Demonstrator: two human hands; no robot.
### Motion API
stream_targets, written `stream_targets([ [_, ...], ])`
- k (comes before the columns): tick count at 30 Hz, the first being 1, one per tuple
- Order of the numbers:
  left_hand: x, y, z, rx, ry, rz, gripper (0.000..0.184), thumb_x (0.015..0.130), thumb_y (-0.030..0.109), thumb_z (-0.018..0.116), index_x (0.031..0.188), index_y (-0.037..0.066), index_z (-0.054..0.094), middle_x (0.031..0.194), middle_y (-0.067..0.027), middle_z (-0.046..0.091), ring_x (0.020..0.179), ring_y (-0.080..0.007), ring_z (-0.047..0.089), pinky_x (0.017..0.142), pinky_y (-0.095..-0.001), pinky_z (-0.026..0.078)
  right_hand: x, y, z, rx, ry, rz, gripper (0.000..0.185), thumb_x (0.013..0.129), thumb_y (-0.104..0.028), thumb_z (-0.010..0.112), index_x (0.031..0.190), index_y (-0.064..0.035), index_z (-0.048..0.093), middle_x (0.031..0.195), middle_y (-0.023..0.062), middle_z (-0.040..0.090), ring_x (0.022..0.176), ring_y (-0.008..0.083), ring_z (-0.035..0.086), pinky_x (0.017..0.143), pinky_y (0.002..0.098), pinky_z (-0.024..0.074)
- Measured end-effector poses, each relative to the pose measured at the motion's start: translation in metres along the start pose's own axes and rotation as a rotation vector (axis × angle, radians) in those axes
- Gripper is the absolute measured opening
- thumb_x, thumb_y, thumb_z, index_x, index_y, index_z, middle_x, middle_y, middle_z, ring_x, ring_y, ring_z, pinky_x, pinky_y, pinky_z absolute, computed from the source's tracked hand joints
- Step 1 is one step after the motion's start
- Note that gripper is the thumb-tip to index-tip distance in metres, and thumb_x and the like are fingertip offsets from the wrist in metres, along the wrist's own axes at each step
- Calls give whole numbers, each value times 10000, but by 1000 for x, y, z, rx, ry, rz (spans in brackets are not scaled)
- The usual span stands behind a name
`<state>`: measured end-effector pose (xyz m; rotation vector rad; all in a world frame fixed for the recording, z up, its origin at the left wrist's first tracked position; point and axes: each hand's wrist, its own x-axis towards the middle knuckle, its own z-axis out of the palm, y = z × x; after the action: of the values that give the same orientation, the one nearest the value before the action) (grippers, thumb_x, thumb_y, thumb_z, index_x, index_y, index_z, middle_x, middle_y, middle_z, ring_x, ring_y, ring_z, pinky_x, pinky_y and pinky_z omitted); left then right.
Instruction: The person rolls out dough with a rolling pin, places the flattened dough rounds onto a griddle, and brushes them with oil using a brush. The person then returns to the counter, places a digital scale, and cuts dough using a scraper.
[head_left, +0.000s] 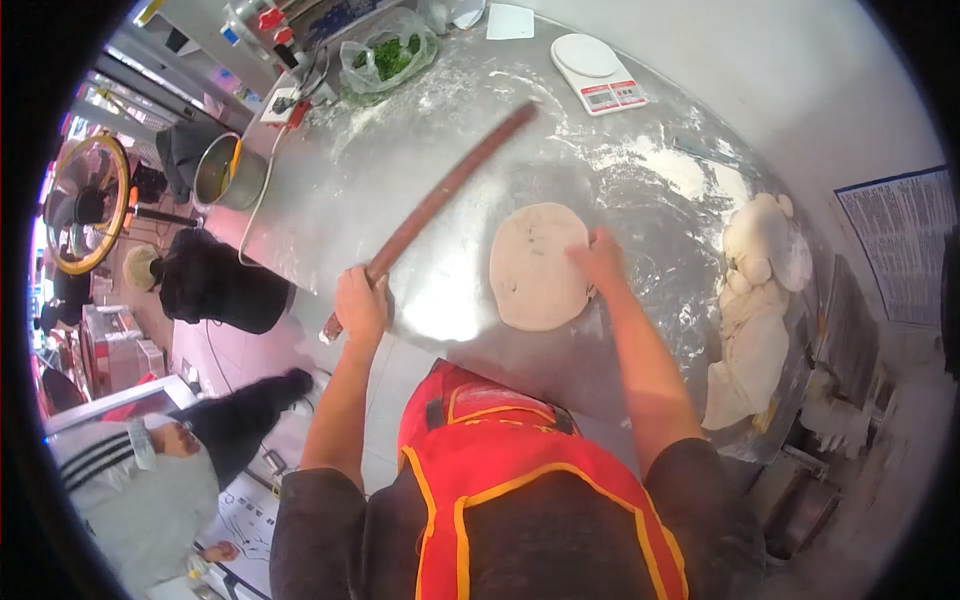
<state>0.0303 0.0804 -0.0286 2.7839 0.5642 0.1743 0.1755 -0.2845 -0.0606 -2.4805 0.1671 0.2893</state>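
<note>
My left hand is wrapped around the lower part of a long reddish-brown rolling pin. The pin slants up and away to the right, over the floury metal table. Flat on the metal lies a round of rolled-out dough with a few small dark marks. At the right edge of this dough, my right hand has its fingers closed on the rim; the fingertips are partly hidden.
On the metal table stand a white digital scale and a plastic bag of chopped greens. More dough is heaped at the right edge. A metal pot and a person in a grey top are at left.
</note>
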Motion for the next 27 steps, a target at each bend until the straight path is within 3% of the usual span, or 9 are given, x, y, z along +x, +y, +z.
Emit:
stream_targets([
  [4,20,26,9,2,271,144,374,813,116,647,1155,8,540,1050,-176,593,1010,-327,552,883,-417,428,13,12,-7,-82,-187,-153,379,717,-230,687,1016,-11,611,1009,218,617,925,362,604,803,454,485],
  [7,9,59,50,-401,152,326,409,856,120,599,1240,5,518,1139,-194,585,1064,-330,553,938,-381,422,-20,-2,12,-234,-10,-969,170,787,-152,606,911,-36,611,923,137,638,854,308,633,766,409,502],
  [9,-10,90,67,-1246,-433,-54,381,885,125,554,1247,8,527,1132,-198,584,1035,-333,561,919,-381,438,-79,-116,-12,-351,-442,-535,124,845,-140,539,924,-68,602,896,114,619,886,308,621,784,419,498],
  [11,-39,96,79,-1623,-462,-500,274,836,131,577,1078,8,611,1019,-192,617,934,-337,594,825,-381,481,-106,-140,-9,279,-521,-748,221,866,-183,555,1039,-51,591,974,132,621,933,321,609,851,430,481],
  [14,-52,91,83,-1899,-440,-910,243,819,150,585,1007,9,647,976,-185,632,898,-333,608,790,-386,500,-86,-119,2,220,-250,-883,391,899,-240,548,1219,-19,506,1156,198,565,1085,350,550,944,443,431],
  [19,-32,66,56,-1899,-474,-896,274,840,191,574,1041,15,633,1010,-173,628,935,-321,603,820,-397,494,79,4,-11,-25,309,-149,637,931,-305,504,1421,43,296,1471,252,304,1375,402,259,1142,461,180],
  [21,-20,59,39,-1900,-459,-842,286,848,207,570,1055,17,627,1023,-169,626,949,-316,601,832,-402,492,129,36,-8,-190,619,-158,656,927,-352,505,1426,24,304,1482,228,304,1384,375,263,1142,490,167],
  [24,11,61,17,-1919,-423,-715,306,860,231,564,1076,21,618,1043,-162,623,972,-308,598,849,-409,488,140,-4,16,-365,381,-170,674,918,-394,514,1425,5,319,1485,211,311,1389,363,260,1137,521,154],
  [27,65,87,10,-1981,-424,-525,326,872,255,558,1096,24,609,1063,-155,621,994,-301,594,867,-415,484,69,-45,66,-433,162,-619,631,922,-391,503,1417,-31,354,1458,193,358,1377,356,286,1128,519,169],
])
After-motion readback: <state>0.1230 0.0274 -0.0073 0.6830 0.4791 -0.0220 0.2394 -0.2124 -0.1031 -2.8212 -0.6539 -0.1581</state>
